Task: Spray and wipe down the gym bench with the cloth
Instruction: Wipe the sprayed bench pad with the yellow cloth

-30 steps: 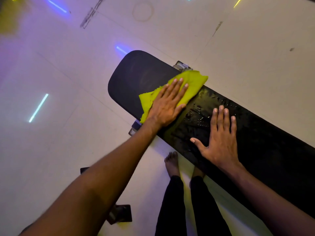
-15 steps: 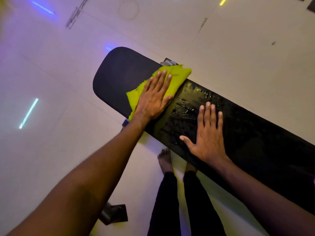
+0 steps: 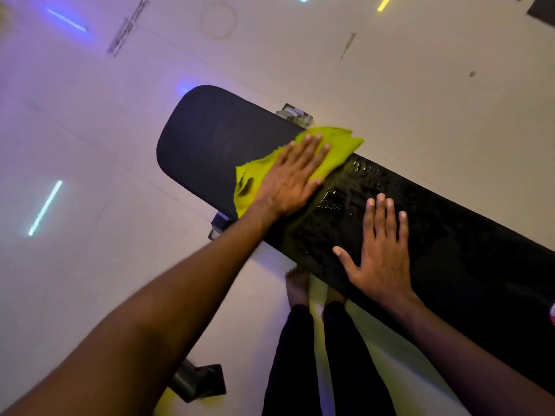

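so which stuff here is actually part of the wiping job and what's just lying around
In the job:
- yellow-green cloth
- black bench pad
- left hand, flat on the cloth
- right hand, flat on the pad

Just there:
- dark bracket on the floor

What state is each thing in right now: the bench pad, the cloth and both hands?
Bench pad: wet with droplets in the middle, matte and dry-looking at the rounded end.
Yellow-green cloth: flat but rumpled on the pad, pinned under the left hand.
Left hand: palm down, fingers extended, pressing the cloth.
Right hand: empty, fingers spread, flat on the wet pad.
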Demonstrator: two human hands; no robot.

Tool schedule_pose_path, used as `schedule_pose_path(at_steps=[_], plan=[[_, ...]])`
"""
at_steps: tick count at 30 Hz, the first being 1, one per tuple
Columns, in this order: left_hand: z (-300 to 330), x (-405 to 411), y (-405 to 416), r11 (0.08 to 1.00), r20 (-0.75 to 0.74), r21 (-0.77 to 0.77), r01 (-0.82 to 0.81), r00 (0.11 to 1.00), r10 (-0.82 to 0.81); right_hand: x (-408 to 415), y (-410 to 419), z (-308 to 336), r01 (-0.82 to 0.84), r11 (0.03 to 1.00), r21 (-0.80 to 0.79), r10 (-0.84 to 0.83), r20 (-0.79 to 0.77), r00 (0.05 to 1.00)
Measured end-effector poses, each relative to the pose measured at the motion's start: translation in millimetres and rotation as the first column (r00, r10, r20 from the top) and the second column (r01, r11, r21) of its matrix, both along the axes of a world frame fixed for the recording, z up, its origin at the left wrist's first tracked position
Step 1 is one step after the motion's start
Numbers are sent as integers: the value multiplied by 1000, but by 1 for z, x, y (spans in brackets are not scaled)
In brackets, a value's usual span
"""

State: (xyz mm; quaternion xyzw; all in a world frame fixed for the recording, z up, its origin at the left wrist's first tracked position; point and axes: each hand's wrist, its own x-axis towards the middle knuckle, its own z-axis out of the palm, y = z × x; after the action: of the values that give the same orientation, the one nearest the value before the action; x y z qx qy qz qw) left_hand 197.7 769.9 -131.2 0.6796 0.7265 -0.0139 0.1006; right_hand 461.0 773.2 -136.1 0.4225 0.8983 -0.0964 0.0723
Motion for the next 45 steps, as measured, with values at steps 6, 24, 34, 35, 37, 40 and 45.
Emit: schedule_pose_path(at_steps=[6,24,34,35,37,40,45], plan=[[2,17,-63,942,-1,-27,-335,942,335,-2,-2,2,37,999,6,-37,19,999],[18,13,-40,981,41,-26,-190,981,191,-5,-9,4,73,997,9,-73,49,996],[-8,27,-51,946,6,31,-322,947,322,33,-11,-4,139,990,33,-140,27,990],[-8,44,-54,936,0,22,-351,937,351,40,-12,-4,141,989,33,-142,27,989],[-6,71,-50,956,26,6,-292,956,292,49,-14,-6,137,990,36,-138,19,990],[-4,78,-16,1000,72,12,-14,997,13,52,-15,-10,132,990,39,-132,-6,991],[-3,41,15,996,48,19,84,995,-85,61,-13,-11,123,992,25,-122,-36,992]])
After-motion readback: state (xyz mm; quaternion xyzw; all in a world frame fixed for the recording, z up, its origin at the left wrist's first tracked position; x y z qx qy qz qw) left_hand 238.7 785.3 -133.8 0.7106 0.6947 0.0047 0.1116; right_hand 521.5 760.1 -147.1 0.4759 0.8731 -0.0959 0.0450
